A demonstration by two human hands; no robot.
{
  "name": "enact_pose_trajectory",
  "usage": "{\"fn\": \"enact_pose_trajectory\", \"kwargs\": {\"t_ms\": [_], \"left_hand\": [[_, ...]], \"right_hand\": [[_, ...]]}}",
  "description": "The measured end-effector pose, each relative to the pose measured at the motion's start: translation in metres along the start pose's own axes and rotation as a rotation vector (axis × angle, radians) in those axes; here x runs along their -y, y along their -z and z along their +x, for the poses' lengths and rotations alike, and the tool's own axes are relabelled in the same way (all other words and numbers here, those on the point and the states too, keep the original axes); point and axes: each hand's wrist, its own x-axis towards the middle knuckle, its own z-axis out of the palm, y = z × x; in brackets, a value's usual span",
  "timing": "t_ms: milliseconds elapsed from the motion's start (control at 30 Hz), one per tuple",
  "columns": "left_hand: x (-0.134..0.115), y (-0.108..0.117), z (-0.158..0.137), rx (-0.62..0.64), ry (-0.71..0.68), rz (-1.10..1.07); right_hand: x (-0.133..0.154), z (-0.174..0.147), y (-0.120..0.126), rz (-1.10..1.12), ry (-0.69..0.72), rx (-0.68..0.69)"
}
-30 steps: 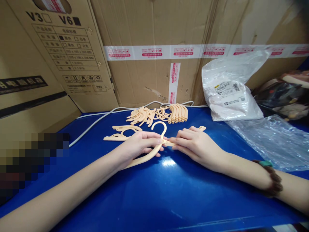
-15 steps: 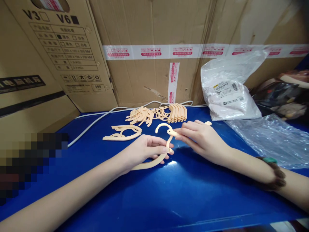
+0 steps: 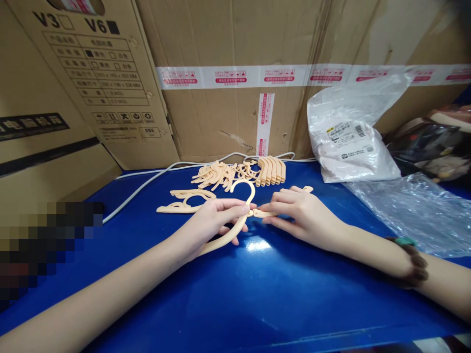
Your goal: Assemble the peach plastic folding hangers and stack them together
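My left hand (image 3: 215,215) is closed around a cream plastic hanger piece, thumb on top, where its curved hook (image 3: 251,189) meets a bowed arm (image 3: 224,240). My right hand (image 3: 307,211) pinches a second hanger arm (image 3: 263,214), whose small round end is right beside the joint at my left fingertips. Whether the two ends touch, I cannot tell. The far tip of that arm shows behind my right knuckles. Left of my hands lies a folded hanger (image 3: 180,209) on the blue table (image 3: 235,294).
Behind my hands are a pile of small cream pieces (image 3: 215,174), several hooks (image 3: 247,171) and a row of curved arms (image 3: 271,170). A white cable (image 3: 143,189) runs along the back. Cardboard boxes (image 3: 221,39) wall the rear and left. A plastic bag (image 3: 349,147) and clear film (image 3: 415,211) lie right.
The hook and left arm have shifted slightly left, and my left thumb has moved up to the hook's base. The right arm's end has come down from the hook to beside the joint.
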Motion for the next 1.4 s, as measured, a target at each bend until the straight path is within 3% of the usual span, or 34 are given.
{"fn": "enact_pose_trajectory", "kwargs": {"t_ms": [367,1400], "left_hand": [[-0.0003,-0.0001,0.0007,0.069,0.028,0.003],[-0.0005,0.0027,0.0012,0.099,0.070,0.008]], "right_hand": [[-0.0024,-0.0010,0.0000,0.006,0.039,0.001],[-0.0013,-0.0010,-0.0015,0.047,-0.024,0.069]]}}
